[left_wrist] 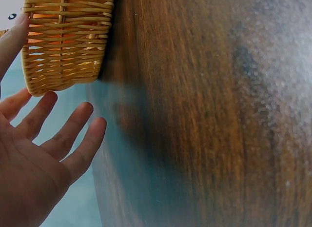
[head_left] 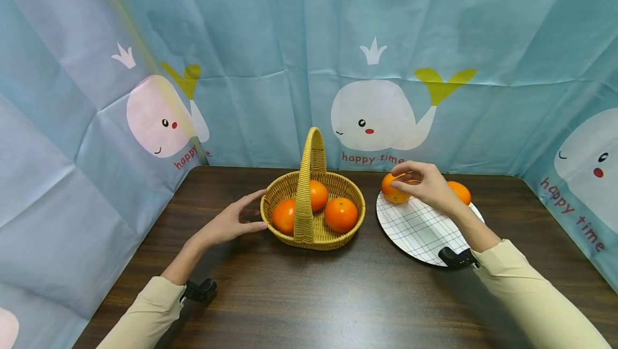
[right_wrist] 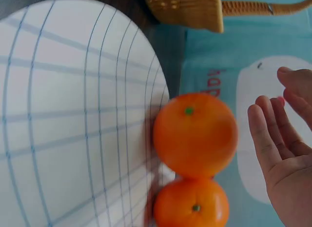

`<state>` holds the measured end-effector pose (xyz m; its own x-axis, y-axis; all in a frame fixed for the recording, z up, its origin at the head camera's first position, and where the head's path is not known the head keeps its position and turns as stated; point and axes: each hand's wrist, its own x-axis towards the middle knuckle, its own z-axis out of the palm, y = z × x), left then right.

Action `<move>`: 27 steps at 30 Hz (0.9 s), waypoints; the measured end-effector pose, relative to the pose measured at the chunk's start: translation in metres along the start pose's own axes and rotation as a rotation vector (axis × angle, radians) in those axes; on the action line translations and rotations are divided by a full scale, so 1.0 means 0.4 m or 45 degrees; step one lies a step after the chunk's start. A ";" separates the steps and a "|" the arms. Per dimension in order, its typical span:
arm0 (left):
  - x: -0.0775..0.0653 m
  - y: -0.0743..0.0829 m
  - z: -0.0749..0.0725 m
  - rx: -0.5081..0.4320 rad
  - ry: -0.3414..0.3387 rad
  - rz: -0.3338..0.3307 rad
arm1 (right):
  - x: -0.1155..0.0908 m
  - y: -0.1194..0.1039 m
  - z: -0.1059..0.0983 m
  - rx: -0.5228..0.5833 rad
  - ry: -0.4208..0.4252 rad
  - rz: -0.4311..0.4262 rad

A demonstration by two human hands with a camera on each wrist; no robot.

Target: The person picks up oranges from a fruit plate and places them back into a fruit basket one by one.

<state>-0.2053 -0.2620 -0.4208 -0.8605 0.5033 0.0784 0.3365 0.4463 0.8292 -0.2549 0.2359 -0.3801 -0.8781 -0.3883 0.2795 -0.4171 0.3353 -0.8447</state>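
A yellow wicker basket with a tall arched handle stands mid-table with three oranges inside, one of them at the right. At its left end my left hand is spread, fingertips and thumb at the rim; the left wrist view shows the wicker wall near the fingertips. My right hand is over the far part of a round plate, fingers loosely bent with nothing between them. Beneath and beside it sits an orange. In the right wrist view this orange appears apart from the hand.
Another orange lies at the plate's far right, partly behind my right wrist. The dark wooden table ends at a blue curtain printed with whales. Each wrist carries a black strapped device.
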 end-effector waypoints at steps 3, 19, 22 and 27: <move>0.000 -0.001 0.000 0.001 -0.002 -0.003 | -0.016 0.007 -0.021 0.002 0.018 0.020; -0.005 -0.004 0.001 0.024 -0.006 -0.029 | -0.077 0.028 -0.123 -0.258 0.118 0.063; -0.005 -0.003 0.000 0.025 -0.004 -0.025 | -0.083 0.034 -0.135 -0.256 0.127 0.069; -0.004 -0.003 0.000 0.012 -0.012 -0.013 | -0.088 0.046 -0.149 -0.227 0.129 0.069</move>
<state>-0.2044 -0.2632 -0.4220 -0.8604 0.5054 0.0648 0.3313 0.4582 0.8248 -0.2456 0.3068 -0.3784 -0.9157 -0.2800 0.2882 -0.3957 0.5037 -0.7679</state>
